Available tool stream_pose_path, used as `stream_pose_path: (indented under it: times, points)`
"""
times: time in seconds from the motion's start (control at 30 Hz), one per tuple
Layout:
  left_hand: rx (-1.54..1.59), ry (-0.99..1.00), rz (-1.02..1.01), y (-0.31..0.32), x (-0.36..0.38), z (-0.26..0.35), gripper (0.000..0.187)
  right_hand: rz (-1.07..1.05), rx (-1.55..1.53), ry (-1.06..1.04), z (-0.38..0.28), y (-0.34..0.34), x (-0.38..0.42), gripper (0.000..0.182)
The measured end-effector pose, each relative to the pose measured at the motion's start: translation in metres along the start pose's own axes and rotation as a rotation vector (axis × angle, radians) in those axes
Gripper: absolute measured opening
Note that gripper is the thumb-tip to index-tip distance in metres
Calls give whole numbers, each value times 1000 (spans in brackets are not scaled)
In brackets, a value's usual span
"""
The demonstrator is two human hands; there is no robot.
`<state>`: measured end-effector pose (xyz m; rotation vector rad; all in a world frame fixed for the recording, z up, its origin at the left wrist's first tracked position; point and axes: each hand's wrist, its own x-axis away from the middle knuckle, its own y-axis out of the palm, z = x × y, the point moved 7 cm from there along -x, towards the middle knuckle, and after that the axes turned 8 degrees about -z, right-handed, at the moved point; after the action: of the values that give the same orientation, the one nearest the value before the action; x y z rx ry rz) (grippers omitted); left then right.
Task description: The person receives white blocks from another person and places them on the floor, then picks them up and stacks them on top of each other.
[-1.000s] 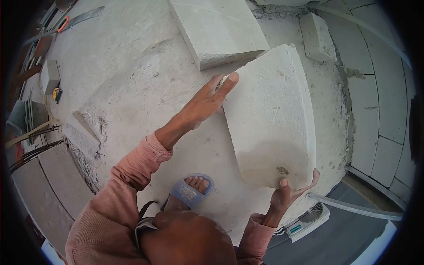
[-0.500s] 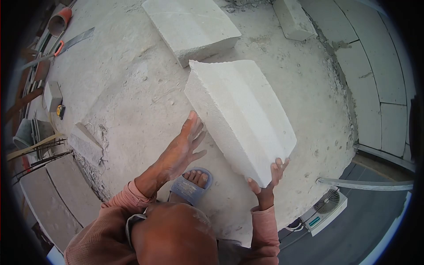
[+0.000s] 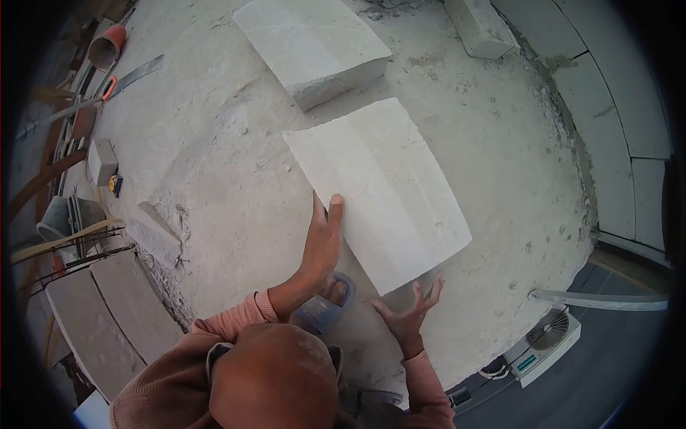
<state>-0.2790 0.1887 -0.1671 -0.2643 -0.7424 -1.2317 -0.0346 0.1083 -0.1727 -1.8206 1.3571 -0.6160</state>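
Left hand (image 3: 325,242) clasps the block (image 3: 386,196) edge; right hand (image 3: 407,314) is spread just beside: one-sided support may cause tipping.

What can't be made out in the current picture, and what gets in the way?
All in the head view:
- Underside of the nearer block: hidden beneath its upper face.
- Some fingers of the left hand: hidden behind that block's edge.
- Far end of the farther block: cut off by the top edge.
- Lettering on the fan unit: too small to read.
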Motion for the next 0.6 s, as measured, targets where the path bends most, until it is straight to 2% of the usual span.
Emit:
stream_pose_path:
  times: [0.07, 0.1, 0.17, 0.27, 0.33, 0.4, 0.5, 0.6]
  points:
    - [-11, -9, 79, 4, 2, -1, 77, -3, -310, 96, 17, 32, -6, 105]
    - [-18, 65, 62, 6, -5, 1, 80, 1, -459, 149, 25, 46, -13, 106]
    - [-33, 224, 43, 4, -29, 11, 88, 36, -412, 94, 8, 38, -46, 105]
    - [-86, 263, 51, 6, -58, 46, 89, 24, -462, 93, 6, 34, -91, 101]
    - [-43, 309, 45, 5, -78, 44, 95, 28, -453, 50, 15, 24, -123, 100]
    - [-79, 344, 35, 9, -83, 49, 96, 24, -379, -12, 12, 13, -133, 99]
    - [-178, 340, 38, 12, -83, 55, 90, 3, -391, 12, 16, 12, -139, 98]
    - [-125, 351, 22, 13, -86, 54, 91, -25, -369, 8, 16, 11, -144, 98]
